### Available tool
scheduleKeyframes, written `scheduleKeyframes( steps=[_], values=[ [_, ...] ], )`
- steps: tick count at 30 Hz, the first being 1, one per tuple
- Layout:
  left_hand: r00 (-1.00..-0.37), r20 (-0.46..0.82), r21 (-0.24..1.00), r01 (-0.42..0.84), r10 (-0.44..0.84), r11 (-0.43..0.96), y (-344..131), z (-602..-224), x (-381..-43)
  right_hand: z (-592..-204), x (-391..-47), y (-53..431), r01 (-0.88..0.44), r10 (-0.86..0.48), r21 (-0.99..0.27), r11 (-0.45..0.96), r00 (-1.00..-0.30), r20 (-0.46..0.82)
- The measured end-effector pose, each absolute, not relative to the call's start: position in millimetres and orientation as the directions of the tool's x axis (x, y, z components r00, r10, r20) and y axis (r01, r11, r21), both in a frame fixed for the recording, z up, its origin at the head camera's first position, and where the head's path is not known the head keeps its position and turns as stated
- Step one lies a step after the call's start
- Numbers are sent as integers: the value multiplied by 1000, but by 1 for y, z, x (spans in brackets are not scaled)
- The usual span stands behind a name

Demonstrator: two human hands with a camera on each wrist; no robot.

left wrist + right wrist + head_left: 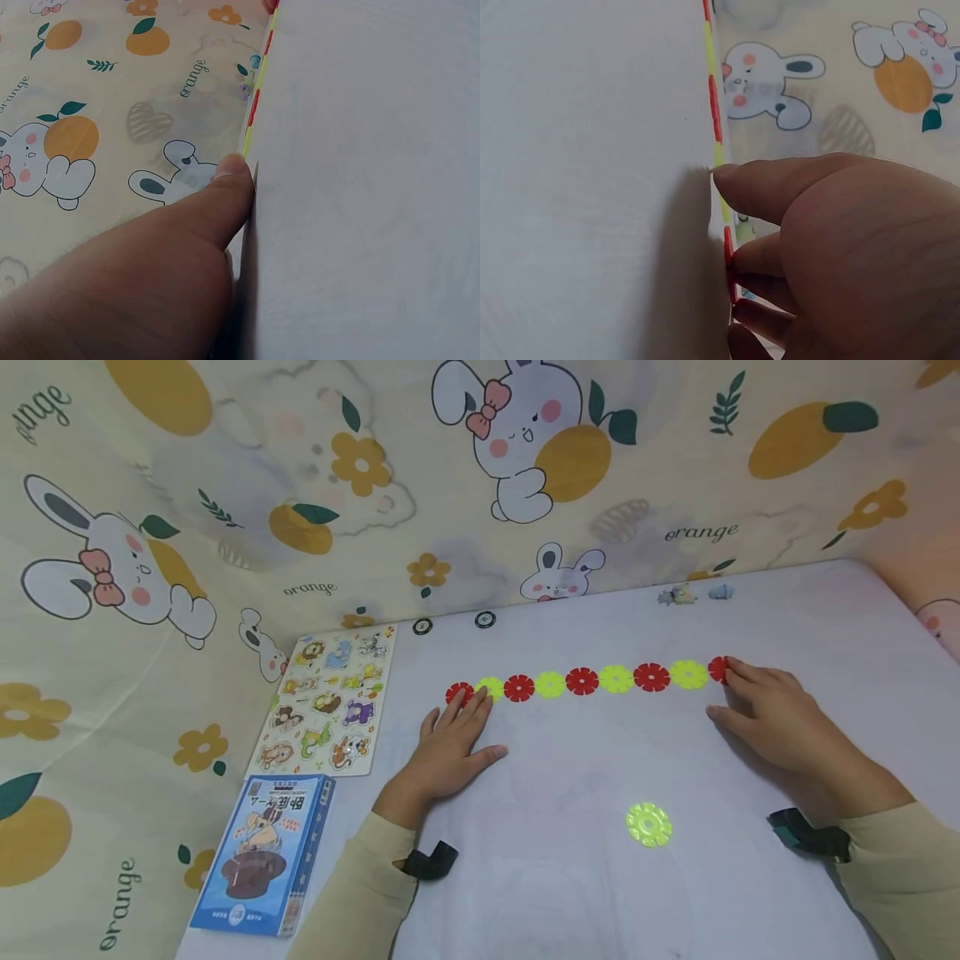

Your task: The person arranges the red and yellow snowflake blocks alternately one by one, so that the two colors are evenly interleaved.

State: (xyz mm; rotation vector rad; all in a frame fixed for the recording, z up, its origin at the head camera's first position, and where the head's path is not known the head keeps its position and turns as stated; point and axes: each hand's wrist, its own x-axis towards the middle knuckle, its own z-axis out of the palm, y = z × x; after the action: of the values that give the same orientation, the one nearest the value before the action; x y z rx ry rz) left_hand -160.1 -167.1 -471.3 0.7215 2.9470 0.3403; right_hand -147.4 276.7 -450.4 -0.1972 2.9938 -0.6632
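Observation:
A row of flat notched plastic discs, red and yellow-green by turns, runs across the white table. My left hand [453, 743] lies with straight, spread fingers over the left end, its fingertips on the red disc [454, 690] and the yellow-green disc [491, 683] beside it. At the other end, fingertips of my right hand [776, 718] rest on the last red disc [717, 669], partly covering it. In the right wrist view its thumb [754, 184] stands apart from the fingers, by a yellow-green disc. A loose yellow-green disc [649, 825] lies nearer me.
A board of animal pictures [378, 727] and a blue box [258, 860] lie at the left. Two small black round pieces [422, 627] sit near the back edge. Small figures [678, 595] lie at the back right. Patterned cloth [465, 485] hangs behind the table.

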Motion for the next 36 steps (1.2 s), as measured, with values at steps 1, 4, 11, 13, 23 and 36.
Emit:
scheduleKeyframes(
  steps=[1, 4, 11, 13, 23, 36],
  values=[
    [-884, -33, 237, 446, 466, 863, -167, -471, -160, -451, -147, 277, -109, -139, -425, 899, -989, -40],
    [-884, -32, 235, 447, 467, 863, -167, -472, -161, -451, -147, 276, -106, -138, -423, 900, -989, -45],
    [-885, -29, 230, 446, 464, 865, -166, -473, -161, -444, -144, 273, -96, -87, -549, 830, -995, 42],
    [-885, -33, 229, 445, 464, 866, -166, -473, -161, -440, -138, 271, -100, -78, -634, 767, -995, 62],
    [-881, -42, 241, 449, 471, 861, -166, -471, -161, -443, -114, 236, -228, -547, -886, 404, -837, -34],
    [-881, -42, 235, 450, 471, 862, -167, -470, -160, -437, -93, 206, -351, -698, -763, 543, -693, -179]
  ],
)
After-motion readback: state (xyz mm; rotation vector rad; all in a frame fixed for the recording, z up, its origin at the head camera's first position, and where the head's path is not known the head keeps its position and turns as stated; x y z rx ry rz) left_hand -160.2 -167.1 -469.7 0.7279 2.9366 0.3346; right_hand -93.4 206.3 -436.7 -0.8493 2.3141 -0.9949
